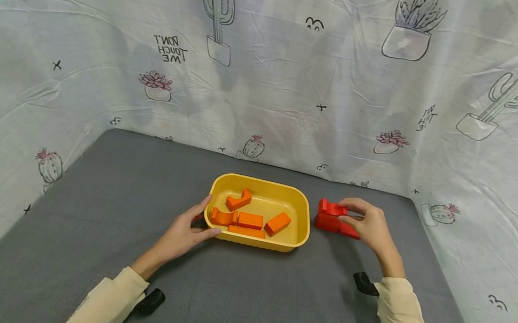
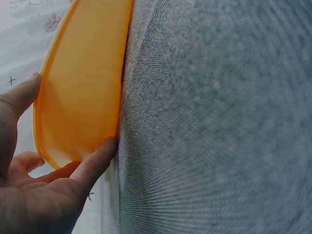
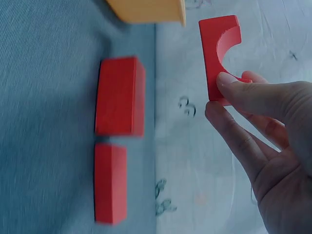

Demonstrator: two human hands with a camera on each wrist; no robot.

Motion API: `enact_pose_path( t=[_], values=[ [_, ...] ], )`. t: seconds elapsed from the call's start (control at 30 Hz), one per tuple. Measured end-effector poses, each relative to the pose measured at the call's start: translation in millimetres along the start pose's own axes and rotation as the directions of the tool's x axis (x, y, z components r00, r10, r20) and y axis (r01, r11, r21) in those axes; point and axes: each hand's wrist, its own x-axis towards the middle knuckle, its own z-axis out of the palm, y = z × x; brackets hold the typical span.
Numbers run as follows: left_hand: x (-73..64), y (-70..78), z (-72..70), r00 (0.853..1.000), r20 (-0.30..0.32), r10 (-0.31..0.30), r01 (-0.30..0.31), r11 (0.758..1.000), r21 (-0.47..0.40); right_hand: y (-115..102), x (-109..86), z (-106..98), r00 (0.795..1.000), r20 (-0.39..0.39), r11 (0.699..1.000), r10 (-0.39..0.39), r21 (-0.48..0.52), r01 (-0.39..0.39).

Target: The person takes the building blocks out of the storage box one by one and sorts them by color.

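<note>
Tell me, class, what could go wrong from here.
The right hand pinches the curved red block near one end, so it may twist or slip.
If dropped, it could knock the two red blocks below.
The left hand holds only one end of the yellow tray; a jerk might shift the orange blocks inside.

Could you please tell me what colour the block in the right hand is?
The block is red, seen best in the right wrist view.

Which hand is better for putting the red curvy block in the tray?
Probably the right: the right hand pinches the curvy block beside the tray, while the left hand holds the tray's opposite end.
</note>
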Motion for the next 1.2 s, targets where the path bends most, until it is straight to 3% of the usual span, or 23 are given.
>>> enact_pose_path(
  t=[0.23, 0.73, 0.93, 1.2],
  values=[
    [-0.9, -2.8, -0.6, 0.999, -0.004, 0.032, -0.032, 0.999, 0.004, 25, -14.8, -14, 0.997, -0.042, 0.994, 0.066, -0.085, -0.069],
    [-0.9, -2.0, -0.4, 1.0, 0.005, 0.01, -0.01, 1.0, -0.008, 77, -52.0, -48, 0.972, -0.04, 0.954, 0.233, -0.183, -0.236],
    [-0.9, -0.6, 0.4, 1.0, 0.003, -0.002, 0.002, 1.0, -0.007, 86, -57.7, -52, 0.958, -0.021, 0.938, 0.287, -0.198, -0.285],
    [-0.4, 0.2, 0.7, 1.0, 0.007, -0.004, 0.004, 1.0, -0.013, 91, -59.9, -53, 0.959, -0.014, 0.939, 0.283, -0.202, -0.28]
  ],
)
